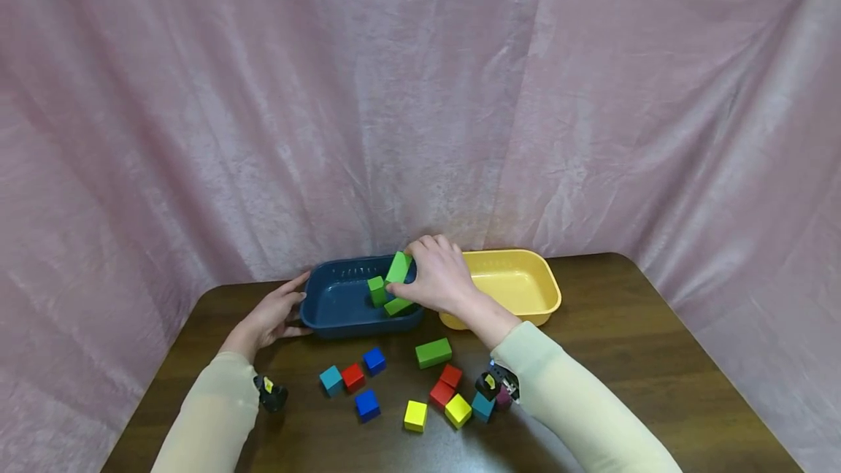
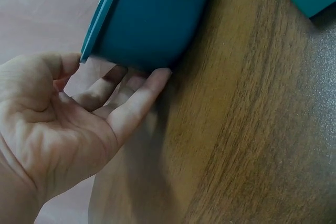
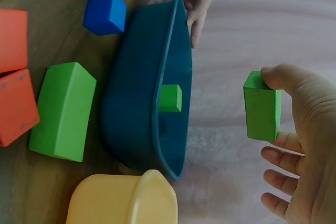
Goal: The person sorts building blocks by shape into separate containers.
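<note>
My right hand pinches a green rectangular block between thumb and fingers, held up over the right end of a dark blue bin. In the right wrist view the thumb presses the top end of this block and a fingertip supports its bottom end. Inside the bin are a standing green block and a lying green block. My left hand touches the bin's left end from outside; in the left wrist view its extended fingers meet the wall, with the thumb at the rim.
A yellow bin stands right of the blue one. Another green block lies in front of the bins. Nearer are blue cubes, red cubes, yellow cubes and teal cubes. A pink curtain hangs behind the table.
</note>
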{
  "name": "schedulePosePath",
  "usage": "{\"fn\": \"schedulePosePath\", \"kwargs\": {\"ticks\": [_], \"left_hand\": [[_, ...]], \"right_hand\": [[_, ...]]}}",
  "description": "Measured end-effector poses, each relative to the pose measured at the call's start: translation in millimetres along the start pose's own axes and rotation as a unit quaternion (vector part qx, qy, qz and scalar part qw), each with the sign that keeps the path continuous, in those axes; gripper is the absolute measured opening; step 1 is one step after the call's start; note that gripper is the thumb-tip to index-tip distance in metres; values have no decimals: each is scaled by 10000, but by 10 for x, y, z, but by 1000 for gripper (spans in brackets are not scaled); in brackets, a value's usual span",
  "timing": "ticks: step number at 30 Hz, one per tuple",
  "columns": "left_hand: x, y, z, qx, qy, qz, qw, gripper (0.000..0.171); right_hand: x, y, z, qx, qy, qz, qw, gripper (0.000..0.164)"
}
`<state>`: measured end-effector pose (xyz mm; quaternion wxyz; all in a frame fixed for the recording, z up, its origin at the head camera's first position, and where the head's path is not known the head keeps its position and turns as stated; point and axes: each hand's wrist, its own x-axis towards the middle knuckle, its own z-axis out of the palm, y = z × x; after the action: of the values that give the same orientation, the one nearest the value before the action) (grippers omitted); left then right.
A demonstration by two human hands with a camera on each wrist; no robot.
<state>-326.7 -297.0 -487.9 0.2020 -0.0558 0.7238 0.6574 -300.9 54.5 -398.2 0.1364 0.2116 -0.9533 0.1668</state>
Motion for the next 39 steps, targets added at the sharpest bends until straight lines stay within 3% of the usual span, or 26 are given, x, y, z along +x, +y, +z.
{"fn": "schedulePosePath", "kwargs": {"ticks": [23,39], "left_hand": [[13,63,67,17,64,-4,10000,60],[17,9,65,58,61,1,10000,58]], "right_hand": [[164,-68,304,-295,-364,398,9981,68],[148,-250,520,-317,-509,342,9976,72]]}}
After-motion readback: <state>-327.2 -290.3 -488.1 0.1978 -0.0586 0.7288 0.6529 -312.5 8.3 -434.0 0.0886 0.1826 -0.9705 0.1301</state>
